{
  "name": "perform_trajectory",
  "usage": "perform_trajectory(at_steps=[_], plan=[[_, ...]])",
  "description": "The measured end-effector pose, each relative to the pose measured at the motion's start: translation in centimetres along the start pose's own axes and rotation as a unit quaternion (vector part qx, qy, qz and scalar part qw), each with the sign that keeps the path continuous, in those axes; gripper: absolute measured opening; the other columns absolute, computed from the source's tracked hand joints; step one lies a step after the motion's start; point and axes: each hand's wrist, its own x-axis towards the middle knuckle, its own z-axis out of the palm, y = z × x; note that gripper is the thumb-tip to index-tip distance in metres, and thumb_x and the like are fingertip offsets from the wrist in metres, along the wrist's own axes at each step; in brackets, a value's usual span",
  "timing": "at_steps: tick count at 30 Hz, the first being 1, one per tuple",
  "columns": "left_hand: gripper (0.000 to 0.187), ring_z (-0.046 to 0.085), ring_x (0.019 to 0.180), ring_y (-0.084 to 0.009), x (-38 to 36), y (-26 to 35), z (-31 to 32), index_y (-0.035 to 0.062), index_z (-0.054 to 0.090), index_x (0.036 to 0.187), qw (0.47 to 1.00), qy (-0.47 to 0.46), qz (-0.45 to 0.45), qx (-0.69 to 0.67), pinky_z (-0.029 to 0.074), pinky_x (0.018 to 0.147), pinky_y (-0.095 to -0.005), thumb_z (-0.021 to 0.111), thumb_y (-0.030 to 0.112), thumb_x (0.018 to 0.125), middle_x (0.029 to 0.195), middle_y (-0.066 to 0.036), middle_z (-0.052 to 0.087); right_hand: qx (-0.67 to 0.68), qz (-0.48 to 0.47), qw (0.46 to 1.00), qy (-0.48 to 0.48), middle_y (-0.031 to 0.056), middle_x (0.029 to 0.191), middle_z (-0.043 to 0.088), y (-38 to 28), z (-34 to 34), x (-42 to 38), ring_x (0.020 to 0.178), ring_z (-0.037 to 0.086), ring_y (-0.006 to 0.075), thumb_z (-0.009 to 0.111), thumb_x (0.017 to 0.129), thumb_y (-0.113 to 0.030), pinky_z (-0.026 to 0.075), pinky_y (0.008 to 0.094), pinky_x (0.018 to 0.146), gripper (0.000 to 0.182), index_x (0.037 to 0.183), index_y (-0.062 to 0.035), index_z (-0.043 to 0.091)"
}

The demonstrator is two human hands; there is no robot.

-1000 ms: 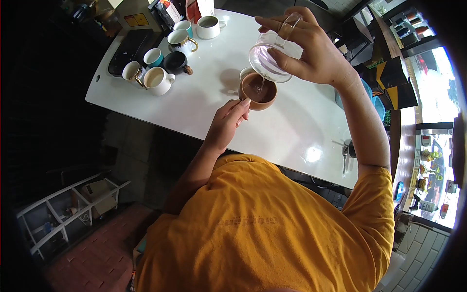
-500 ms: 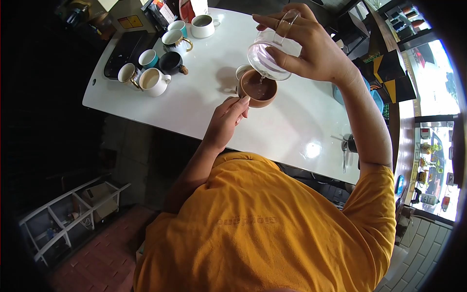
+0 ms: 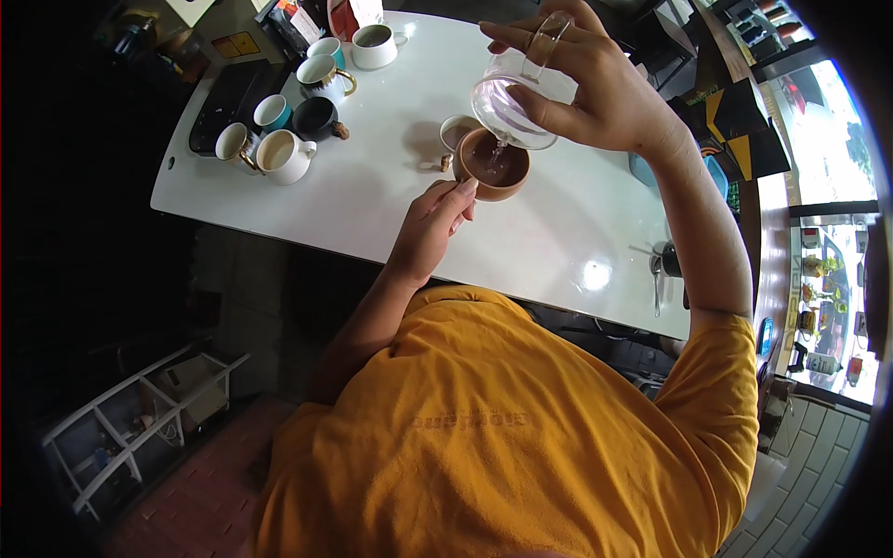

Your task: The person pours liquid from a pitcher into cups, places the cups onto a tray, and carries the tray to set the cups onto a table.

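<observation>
Near the middle of the table my left hand (image 3: pixel 430 228) is closed on the handle of a brown cup (image 3: pixel 507 192). Above it, my right hand (image 3: pixel 600 98) grips a clear glass pitcher (image 3: pixel 498 116) by its handle. The pitcher is tipped over, and a thin stream of clear liquid falls from its rim into the cup. Liquid with a disturbed surface shows inside the cup, whose inside is brown too. Just behind the cup stands a pale cup (image 3: pixel 450 131), partly hidden by it, with a small knobby handle.
Several mugs stand at the table's left, among them a black mug (image 3: pixel 314 119), a cream mug (image 3: pixel 286 158) and a white mug (image 3: pixel 374 48). A dark tray (image 3: pixel 219 112) lies beside them. At the right edge are a spoon (image 3: pixel 657 290) and a small dark container (image 3: pixel 672 259).
The brown cup has moved slightly away from the pale cup behind, which shows more now. The falling stream looks clearer. The whole view has shifted a little.
</observation>
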Motion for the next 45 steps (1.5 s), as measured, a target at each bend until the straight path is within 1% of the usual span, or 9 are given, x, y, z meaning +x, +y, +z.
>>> perform_trajectory(at_steps=[4, 7, 9, 13, 19, 25, 27, 33, 45], plan=[[0.031, 0.034, 0.06, -0.0029, 0.0, -0.1, 0.1, 0.0071, 0.054, 0.078, 1.0, -0.011, -0.001, -0.001, 0.027, 0.055, -0.0181, 0.049, 0.031, 0.098, 0.069, 0.004, 0.043, -0.031, -0.002, 1.0, 0.004, 0.0162, 0.097, 0.068, -0.1, 0.0, -0.6, 0.093, 0.06, 0.0274, 0.062, 0.081, -0.027, 0.035, 0.042, 0.098, 0.05, 0.12, 0.0047, 0.059], [0.032, 0.034, 0.06, -0.0027, 0.0, -0.1, 0.4, 0.0072, 0.054, 0.078, 1.0, -0.017, -0.007, -0.002, 0.027, 0.055, -0.018, 0.049, 0.031, 0.098, 0.069, 0.004, 0.043, 0.005, 0.016, 1.0, -0.003, 0.0152, 0.093, 0.068, -0.3, -0.1, -1.0, 0.092, 0.06, 0.0266, 0.062, 0.081, -0.027, 0.034, 0.042, 0.098, 0.051, 0.121, 0.005, 0.058], [0.032, 0.034, 0.06, -0.0027, 0.0, -0.1, 0.6, 0.0073, 0.054, 0.078, 1.0, -0.02, -0.009, -0.005, 0.027, 0.055, -0.018, 0.049, 0.032, 0.098, 0.07, 0.004, 0.044, -0.001, -0.001, 1.0, 0.016, 0.0145, 0.09, 0.068, -0.3, -0.1, -1.2, 0.091, 0.061, 0.0263, 0.062, 0.081, -0.027, 0.033, 0.042, 0.099, 0.052, 0.122, 0.005, 0.057], [0.032, 0.035, 0.06, -0.0026, 0.2, -0.4, 0.7, 0.0076, 0.054, 0.078, 1.0, -0.03, -0.003, -0.005, 0.027, 0.055, -0.018, 0.05, 0.033, 0.098, 0.07, 0.004, 0.045, 0.002, 0.033, 0.999, -0.002, 0.0147, 0.091, 0.068, -0.8, -0.5, -1.7, 0.091, 0.061, 0.0266, 0.063, 0.081, -0.026, 0.033, 0.0421, 0.1, 0.052, 0.122, 0.0051, 0.057], [0.031, 0.035, 0.061, -0.0027, 0.4, -0.9, 0.9, 0.0073, 0.054, 0.079, 0.999, -0.041, 0.005, 0.004, 0.028, 0.055, -0.0182, 0.051, 0.032, 0.097, 0.07, 0.004, 0.045, -0.007, 0.021, 1.0, 0.011, 0.0152, 0.093, 0.068, -1.0, -0.8, -2.4, 0.092, 0.061, 0.0272, 0.065, 0.081, -0.027, 0.033, 0.0425, 0.1, 0.051, 0.12, 0.0047, 0.059], [0.031, 0.036, 0.062, -0.0027, 0.7, -1.6, 1.2, 0.0067, 0.055, 0.079, 0.999, -0.045, 0.009, 0.015, 0.029, 0.055, -0.0184, 0.051, 0.032, 0.097, 0.071, 0.004, 0.045, -0.035, 0.069, 0.997, -0.01, 0.016, 0.096, 0.068, -2.2, -1.7, -2.8, 0.092, 0.061, 0.0275, 0.065, 0.081, -0.027, 0.034, 0.0425, 0.098, 0.051, 0.119, 0.0047, 0.059], [0.031, 0.036, 0.062, -0.0027, 0.7, -1.6, 1.4, 0.0068, 0.055, 0.079, 0.999, -0.051, 0.008, 0.015, 0.029, 0.055, -0.0185, 0.051, 0.032, 0.097, 0.071, 0.004, 0.045, -0.027, 0.037, 0.999, 0.014, 0.0161, 0.095, 0.068, -1.6, -1.3, -3.3, 0.092, 0.061, 0.0273, 0.065, 0.081, -0.027, 0.034, 0.042, 0.098, 0.052, 0.121, 0.0046, 0.058], [0.031, 0.036, 0.061, -0.0026, 0.8, -1.9, 1.9, 0.0071, 0.055, 0.079, 0.998, -0.067, 0.005, 0.01, 0.028, 0.055, -0.0185, 0.051, 0.032, 0.097, 0.071, 0.004, 0.045, -0.026, 0.089, 0.996, -0.012, 0.0147, 0.091, 0.068, -2.4, -2.0, -4.0, 0.089, 0.061, 0.0261, 0.065, 0.081, -0.026, 0.035, 0.0416, 0.097, 0.052, 0.123, 0.0042, 0.057], [0.031, 0.036, 0.062, -0.0017, 0.9, -2.2, 3.1, 0.0068, 0.056, 0.081, 0.997, -0.083, -0.002, 0.001, 0.029, 0.055, -0.0178, 0.052, 0.032, 0.097, 0.071, 0.004, 0.046, -0.037, 0.085, 0.996, -0.006, 0.0142, 0.088, 0.068, -2.7, -2.6, -5.1, 0.085, 0.063, 0.0254, 0.064, 0.082, -0.027, 0.036, 0.0416, 0.096, 0.054, 0.124, 0.0051, 0.056]])
